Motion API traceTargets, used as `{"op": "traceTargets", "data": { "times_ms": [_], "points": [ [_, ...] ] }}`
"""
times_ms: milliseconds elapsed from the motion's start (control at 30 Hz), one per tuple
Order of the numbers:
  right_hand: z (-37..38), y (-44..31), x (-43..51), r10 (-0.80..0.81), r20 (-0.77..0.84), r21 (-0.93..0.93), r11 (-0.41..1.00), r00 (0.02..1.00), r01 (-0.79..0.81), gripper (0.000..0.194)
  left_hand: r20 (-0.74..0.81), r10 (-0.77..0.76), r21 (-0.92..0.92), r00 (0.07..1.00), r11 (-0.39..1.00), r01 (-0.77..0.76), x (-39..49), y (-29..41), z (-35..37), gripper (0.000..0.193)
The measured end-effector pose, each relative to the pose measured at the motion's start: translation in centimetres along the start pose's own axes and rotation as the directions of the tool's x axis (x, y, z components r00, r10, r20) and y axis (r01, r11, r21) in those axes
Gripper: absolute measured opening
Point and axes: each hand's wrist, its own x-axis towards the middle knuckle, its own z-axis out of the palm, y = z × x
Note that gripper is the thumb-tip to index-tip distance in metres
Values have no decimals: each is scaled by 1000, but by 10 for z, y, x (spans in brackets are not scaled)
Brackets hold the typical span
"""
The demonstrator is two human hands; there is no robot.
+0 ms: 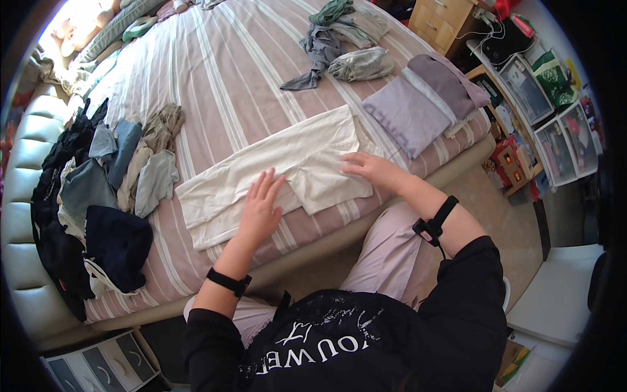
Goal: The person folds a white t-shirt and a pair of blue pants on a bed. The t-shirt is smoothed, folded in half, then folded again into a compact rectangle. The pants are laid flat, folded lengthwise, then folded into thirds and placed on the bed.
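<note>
A cream long garment (254, 169), apparently trousers folded lengthwise, lies stretched out on the bed near its front edge. Its narrower end points left, and a shorter flap of cloth is folded over the right half. My left hand (263, 208) rests palm down on the lower middle of the cloth, fingers slightly spread. On the right part, my right hand (371, 169) touches the fabric with its fingertips, palm down. Neither hand shows cloth pinched in it. Black straps circle both forearms.
Crumpled clothes (93, 186) are heaped at left by the padded headboard (22, 210). Folded lilac and purple clothes (416, 108) are stacked right of the garment. Further back lie loose grey and green clothes (333, 44). Shelving with clear drawers (529, 88) stands at right.
</note>
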Motion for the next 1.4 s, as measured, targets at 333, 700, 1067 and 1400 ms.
{"op": "traceTargets", "data": {
  "times_ms": [333, 700, 1067, 1400],
  "points": [
    [-22, -19, 13, 182, -307, 302, 950, 934, -86, 11, 27, 224, 25, 974, 974, -225, 38, 24, 20, 71],
    [11, 5, 9, 314, -102, 440, 865, 944, -240, 19, -14, 252, -49, 968, 966, -252, 35, 16, 24, 20],
    [21, 41, 28, 721, 125, 733, 396, 682, -553, 45, -76, -564, -621, 822, 672, 403, 63, -5, 36, 51],
    [10, 42, 40, 825, 58, 775, 317, 562, -546, 55, -322, 168, 369, 932, 929, -40, 61, 24, 31, 44]
  ]
}}
